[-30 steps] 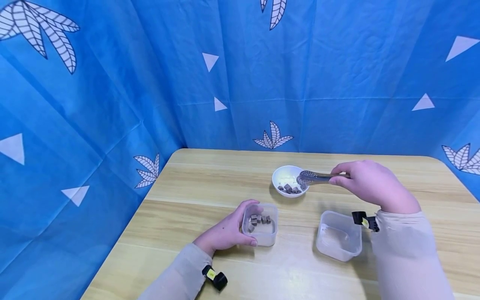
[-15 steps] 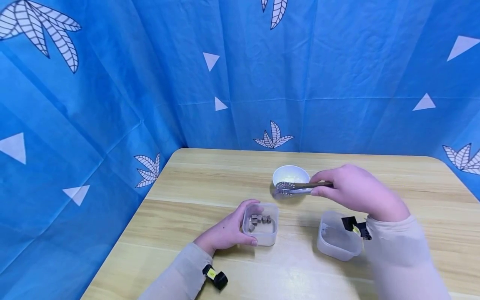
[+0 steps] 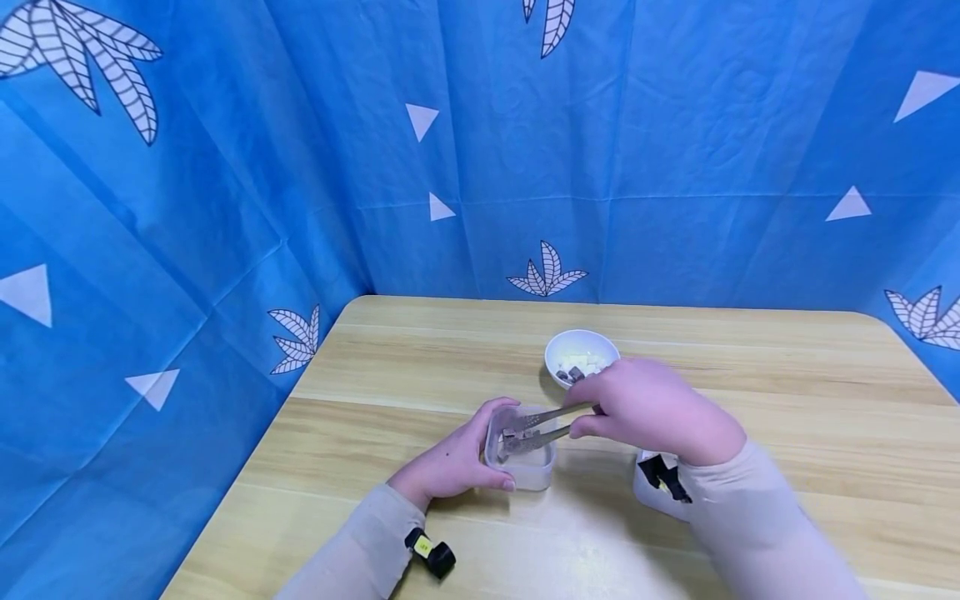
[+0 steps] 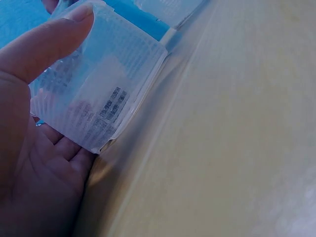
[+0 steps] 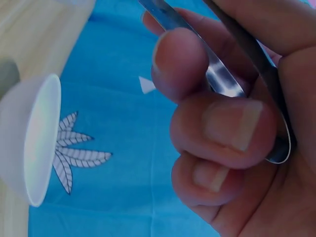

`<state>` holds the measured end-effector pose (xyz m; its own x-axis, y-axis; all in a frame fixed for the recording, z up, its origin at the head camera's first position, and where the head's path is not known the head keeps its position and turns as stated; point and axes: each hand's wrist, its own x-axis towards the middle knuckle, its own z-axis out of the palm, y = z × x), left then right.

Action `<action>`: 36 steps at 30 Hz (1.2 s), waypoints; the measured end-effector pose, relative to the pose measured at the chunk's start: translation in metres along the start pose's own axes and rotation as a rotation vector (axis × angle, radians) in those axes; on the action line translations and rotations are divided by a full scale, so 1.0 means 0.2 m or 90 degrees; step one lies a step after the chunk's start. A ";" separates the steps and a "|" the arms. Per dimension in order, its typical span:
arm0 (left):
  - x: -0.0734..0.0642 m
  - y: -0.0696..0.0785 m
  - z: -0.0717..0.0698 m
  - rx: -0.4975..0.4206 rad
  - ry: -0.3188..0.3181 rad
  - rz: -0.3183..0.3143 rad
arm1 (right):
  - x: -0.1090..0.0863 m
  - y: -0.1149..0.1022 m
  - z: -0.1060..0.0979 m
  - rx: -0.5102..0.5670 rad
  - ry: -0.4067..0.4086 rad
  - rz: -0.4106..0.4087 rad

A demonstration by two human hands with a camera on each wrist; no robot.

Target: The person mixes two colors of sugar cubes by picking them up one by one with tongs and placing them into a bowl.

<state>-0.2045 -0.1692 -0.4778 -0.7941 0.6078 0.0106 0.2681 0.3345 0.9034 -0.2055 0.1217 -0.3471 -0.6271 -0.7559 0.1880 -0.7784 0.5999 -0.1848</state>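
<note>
My left hand grips a clear square plastic container from its left side, thumb at the near wall and fingers round the back. Small brown cubes lie inside it, partly hidden by the tongs. My right hand holds metal tongs with perforated ends. Their ends are spread apart and reach down into the container among the cubes. In the right wrist view, curled fingers wrap the bent end of the tongs. The left wrist view shows my thumb on the wall of the container.
A white bowl with brown cubes and pale pieces stands behind the right hand, which overlaps its near rim. A second clear container is mostly hidden under the right forearm. Blue patterned cloth hangs behind the wooden table.
My right hand has carried the tongs from over the white bowl leftward and nearer, into the held container, and their ends have spread. The left hand and its container have stayed put.
</note>
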 end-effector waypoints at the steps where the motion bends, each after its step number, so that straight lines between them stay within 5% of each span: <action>1: 0.00 0.00 0.00 0.001 -0.001 0.001 | 0.01 -0.01 0.01 0.000 -0.001 -0.005; 11: 0.00 0.00 0.00 -0.008 -0.012 0.010 | 0.06 -0.05 0.11 -0.037 -0.022 -0.023; 36: 0.00 0.00 0.01 -0.008 -0.011 0.008 | 0.07 -0.07 0.16 -0.056 -0.018 -0.050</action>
<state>-0.2033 -0.1670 -0.4789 -0.7815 0.6238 0.0143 0.2710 0.3187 0.9083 -0.2018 0.0947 -0.3722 -0.5637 -0.8081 0.1706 -0.8255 0.5580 -0.0846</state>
